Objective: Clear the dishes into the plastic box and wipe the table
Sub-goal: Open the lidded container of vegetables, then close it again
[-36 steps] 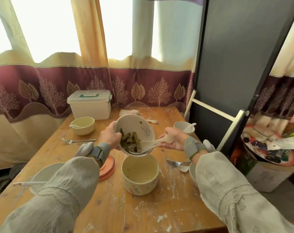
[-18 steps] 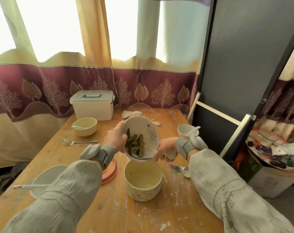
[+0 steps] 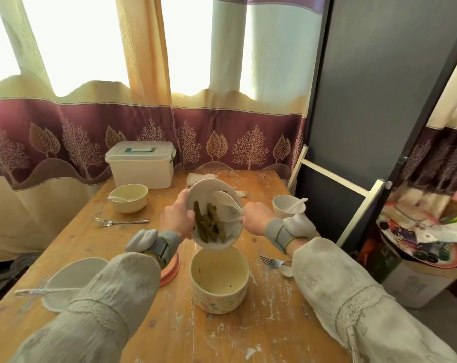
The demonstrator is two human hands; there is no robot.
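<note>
My left hand [image 3: 177, 218] grips a white bowl [image 3: 230, 237] by its left rim and holds it steeply tilted above a cream floral bowl [image 3: 219, 280] on the wooden table [image 3: 222, 331]. Green vegetable strips [image 3: 209, 224] lie inside the tilted bowl. My right hand [image 3: 255, 221] pinches a white spoon [image 3: 227, 204] whose scoop reaches into the upper part of that bowl. The white plastic box [image 3: 141, 163] stands lid-shut at the table's far left.
A cream bowl with a spoon [image 3: 129, 197] and a fork [image 3: 120, 221] lie far left. A white bowl with a spoon [image 3: 287, 206] sits far right. A fork and spoon [image 3: 277, 264] lie near my right sleeve. A white plate [image 3: 73, 280] and an orange dish [image 3: 171, 268] sit at left. A cloth [image 3: 200, 176] lies near the back edge.
The bowl in my left hand has tipped more steeply over the cream bowl. My right hand moved the spoon from the lower rim up to the bowl's upper part.
</note>
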